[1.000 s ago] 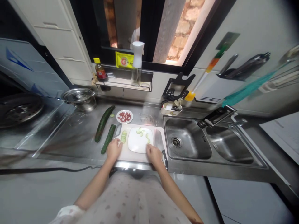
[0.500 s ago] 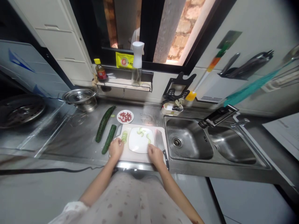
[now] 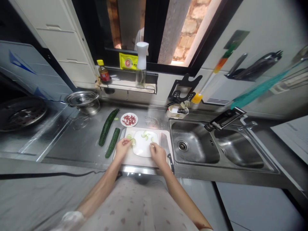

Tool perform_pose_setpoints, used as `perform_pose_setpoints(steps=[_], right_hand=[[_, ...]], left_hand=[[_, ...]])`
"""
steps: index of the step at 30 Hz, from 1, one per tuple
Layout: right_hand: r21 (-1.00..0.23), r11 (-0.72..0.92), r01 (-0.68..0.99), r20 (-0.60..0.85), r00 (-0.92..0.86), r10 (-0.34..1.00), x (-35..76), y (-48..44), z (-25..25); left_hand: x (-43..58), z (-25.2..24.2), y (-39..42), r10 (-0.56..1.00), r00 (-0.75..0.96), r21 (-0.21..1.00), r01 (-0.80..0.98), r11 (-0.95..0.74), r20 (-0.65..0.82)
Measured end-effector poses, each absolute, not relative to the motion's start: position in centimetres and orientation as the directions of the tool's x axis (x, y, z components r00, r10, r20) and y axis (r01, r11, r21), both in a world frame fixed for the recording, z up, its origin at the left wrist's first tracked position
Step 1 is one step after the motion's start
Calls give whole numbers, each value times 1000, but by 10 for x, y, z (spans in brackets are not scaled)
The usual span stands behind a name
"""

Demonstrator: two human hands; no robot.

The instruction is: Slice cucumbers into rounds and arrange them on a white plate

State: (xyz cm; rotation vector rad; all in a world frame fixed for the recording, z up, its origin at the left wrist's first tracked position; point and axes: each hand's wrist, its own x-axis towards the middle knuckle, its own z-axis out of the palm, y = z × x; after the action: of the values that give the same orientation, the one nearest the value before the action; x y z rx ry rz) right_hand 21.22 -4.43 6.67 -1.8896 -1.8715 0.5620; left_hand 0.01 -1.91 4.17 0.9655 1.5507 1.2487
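My left hand (image 3: 122,149) pinches a thin cucumber slice (image 3: 133,141) at the left rim of a white square plate (image 3: 141,150). Several cut slices (image 3: 129,136) lie just beyond those fingertips on the cutting board (image 3: 128,161). On the plate, curved cucumber pieces (image 3: 145,135) are set along the far side and the upper right. My right hand (image 3: 158,156) is closed over the plate's right edge, its fingertips together; whether they hold anything is hidden. A knife (image 3: 164,142) rests on the board to the right, its black handle toward me.
Two cucumbers (image 3: 112,143) lie left of the board. Behind it stands a small dish of chopped red pieces (image 3: 129,120). A lidded steel pot (image 3: 83,102) is at the back left, a double sink (image 3: 194,142) to the right. A wall shelf (image 3: 127,86) carries bottles.
My left hand has moved up and right from the row of slices to the plate's edge, carrying one slice. My right hand has shifted slightly up and left over the plate.
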Motion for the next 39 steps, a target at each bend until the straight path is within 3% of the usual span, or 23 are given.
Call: perform_pose_setpoints(steps=[6, 9, 19, 25, 29, 33, 36, 39], right_hand=[[-822, 55, 566, 66, -1, 998, 195, -27, 88], [-894, 126, 429, 111, -60, 992, 187, -20, 96], [-915, 154, 373, 109, -139, 984, 175, -17, 111], [-942, 133, 307, 108, -97, 989, 176, -15, 107], [-955, 131, 265, 113, -80, 990, 179, -14, 107], [-958, 137, 250, 121, -78, 990, 179, -17, 111], [-958, 155, 242, 140, -78, 987, 179, -19, 114], [-953, 173, 248, 155, -90, 984, 179, -20, 116]], left_hand=[[16, 81, -23, 968, -200, 988, -60, 140, -149], [20, 93, -25, 981, -155, 993, -54, 107, -114], [23, 100, -29, 992, -86, 996, -11, 89, -90], [21, 99, -28, 987, -150, 998, 33, 56, -51], [21, 106, -31, 977, -111, 983, -51, 176, -181], [24, 109, -34, 900, 52, 870, -237, 432, -433], [27, 108, -36, 764, 221, 654, -408, 637, -606], [28, 108, -37, 664, 395, 464, -492, 736, -635]])
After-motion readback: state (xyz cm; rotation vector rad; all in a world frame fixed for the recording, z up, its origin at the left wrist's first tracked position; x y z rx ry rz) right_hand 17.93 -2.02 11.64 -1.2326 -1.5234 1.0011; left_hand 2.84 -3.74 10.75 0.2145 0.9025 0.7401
